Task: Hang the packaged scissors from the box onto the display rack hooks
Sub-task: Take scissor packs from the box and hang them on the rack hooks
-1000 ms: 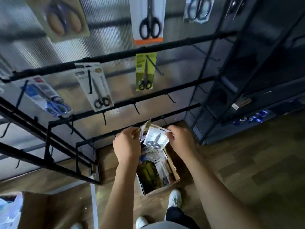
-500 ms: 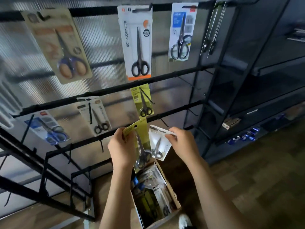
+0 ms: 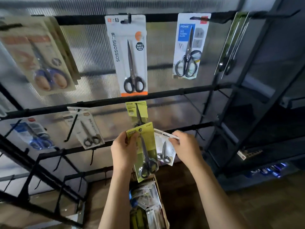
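Note:
My left hand (image 3: 123, 150) pinches a yellow-green scissors pack (image 3: 145, 151) by its top left corner, held upright in front of the rack. My right hand (image 3: 185, 147) grips a smaller white scissors pack (image 3: 165, 151) at its top edge, just right of the green one. Below them the cardboard box (image 3: 162, 204) holds several more packs. A matching yellow-green pack (image 3: 137, 111) hangs on the rack's second bar (image 3: 165, 95), directly above my hands. Bare hooks (image 3: 91, 157) stick out of the lower bars.
Other packs hang on the black rack: a white one with black scissors (image 3: 130, 55), a blue-labelled one (image 3: 188, 45), a tan one (image 3: 38, 55) at the left, a grey one (image 3: 87, 128), a blue one (image 3: 31, 134). A dark shelving unit (image 3: 257, 96) stands to the right.
Both hands have lifted the two packs out of the box and up towards the rack. The view has tilted upward, showing the top row of hanging packs.

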A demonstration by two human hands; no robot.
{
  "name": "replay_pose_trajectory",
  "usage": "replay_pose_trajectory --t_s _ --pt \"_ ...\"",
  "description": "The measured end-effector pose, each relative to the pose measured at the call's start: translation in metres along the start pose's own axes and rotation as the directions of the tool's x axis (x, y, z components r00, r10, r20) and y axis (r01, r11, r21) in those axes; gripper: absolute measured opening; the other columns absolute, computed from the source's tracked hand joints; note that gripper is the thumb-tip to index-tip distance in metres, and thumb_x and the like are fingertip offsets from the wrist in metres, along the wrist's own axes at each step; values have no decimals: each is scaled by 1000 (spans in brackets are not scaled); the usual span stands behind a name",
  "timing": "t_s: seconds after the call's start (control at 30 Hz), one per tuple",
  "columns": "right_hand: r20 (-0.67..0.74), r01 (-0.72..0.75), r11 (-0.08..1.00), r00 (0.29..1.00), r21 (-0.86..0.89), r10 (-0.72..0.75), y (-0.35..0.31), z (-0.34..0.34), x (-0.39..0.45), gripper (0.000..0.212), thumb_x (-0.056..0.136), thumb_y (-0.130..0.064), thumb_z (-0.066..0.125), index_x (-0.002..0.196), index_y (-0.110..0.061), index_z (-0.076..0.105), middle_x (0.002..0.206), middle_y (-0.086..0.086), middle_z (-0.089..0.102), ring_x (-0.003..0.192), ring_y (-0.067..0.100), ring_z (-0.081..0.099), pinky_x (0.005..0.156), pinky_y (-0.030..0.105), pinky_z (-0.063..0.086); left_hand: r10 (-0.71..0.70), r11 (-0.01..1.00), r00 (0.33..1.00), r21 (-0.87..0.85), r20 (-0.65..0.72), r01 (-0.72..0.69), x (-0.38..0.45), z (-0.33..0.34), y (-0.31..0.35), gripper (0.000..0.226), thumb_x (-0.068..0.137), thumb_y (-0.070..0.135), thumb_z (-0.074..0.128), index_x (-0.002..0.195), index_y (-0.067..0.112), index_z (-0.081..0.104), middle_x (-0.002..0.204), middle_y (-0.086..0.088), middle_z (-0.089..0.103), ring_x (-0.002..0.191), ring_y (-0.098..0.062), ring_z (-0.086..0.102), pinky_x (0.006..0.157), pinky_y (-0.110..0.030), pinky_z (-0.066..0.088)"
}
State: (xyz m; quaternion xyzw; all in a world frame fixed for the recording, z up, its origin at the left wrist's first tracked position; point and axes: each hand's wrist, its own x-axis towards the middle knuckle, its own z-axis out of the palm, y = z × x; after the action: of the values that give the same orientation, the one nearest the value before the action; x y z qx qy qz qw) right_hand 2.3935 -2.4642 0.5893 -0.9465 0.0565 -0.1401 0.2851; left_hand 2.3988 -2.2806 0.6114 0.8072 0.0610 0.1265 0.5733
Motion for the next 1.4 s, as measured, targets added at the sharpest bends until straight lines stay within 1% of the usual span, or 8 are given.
replay_pose_trajectory --t_s 0.13,0.3,0.5,0.67,0.77,0.93,1.2,1.4 --pt "15 17 1000 1000 -6 -17 11 6 18 15 91 -19 58 89 -5 62 68 4 54 65 24 48 57 28 32 -32 999 999 23 -32 33 1 12 2 29 90 21 61 63 22 52 56 4 52 52 -11 42 47 -20 33" --pt "15 -17 1000 1000 19 17 18 15 34 13 90 -16 57 91 -5 63 83 11 67 77 29 59 59 25 30 -33 998 999 53 -12 33 16 18 3 24 90 19 61 67 17 57 64 -5 61 56 -15 49 53 -27 39" --pt "13 -68 997 998 28 68 17 28 46 12 89 -12 57 88 -3 64 82 12 68 73 29 59 57 30 40 -40 994 999 99 17 38 32 18 -5 25 90 19 61 70 4 58 58 -2 51 52 -14 38 49 -24 30" --pt "10 -76 996 997 51 75 16 35 47 11 87 -10 59 86 -1 64 80 12 68 71 28 61 56 31 45 -54 996 998 71 41 51 49 24 -8 16 90 20 62 79 8 63 73 -13 65 63 -19 51 56 -28 39" --pt "7 -99 994 995 42 99 16 32 50 12 88 -13 59 87 -2 63 83 12 69 75 28 62 59 34 48 -76 996 996 39 38 74 64 29 -12 13 89 22 63 78 15 62 76 -10 67 67 -20 57 60 -29 44" --pt "-11 -153 988 988 9 153 15 27 56 14 92 -18 57 89 -6 62 92 10 69 81 25 63 62 35 50 -155 987 987 -36 31 156 88 38 -19 14 88 25 65 85 11 65 80 -8 68 71 -19 59 68 -31 48" --pt "-37 -153 988 988 -21 152 13 23 64 11 90 -19 57 90 -11 63 92 7 70 80 24 63 58 24 34 -250 963 968 -95 25 251 126 56 -26 21 88 31 63 93 11 63 81 0 63 77 -18 59 73 -31 48" --pt "-25 -159 987 987 -40 158 20 21 64 11 89 -19 58 92 -12 65 88 5 71 79 23 63 59 25 35 -251 964 968 -90 -15 249 144 63 -27 26 88 26 64 103 5 63 94 -8 65 87 -22 60 81 -33 48"
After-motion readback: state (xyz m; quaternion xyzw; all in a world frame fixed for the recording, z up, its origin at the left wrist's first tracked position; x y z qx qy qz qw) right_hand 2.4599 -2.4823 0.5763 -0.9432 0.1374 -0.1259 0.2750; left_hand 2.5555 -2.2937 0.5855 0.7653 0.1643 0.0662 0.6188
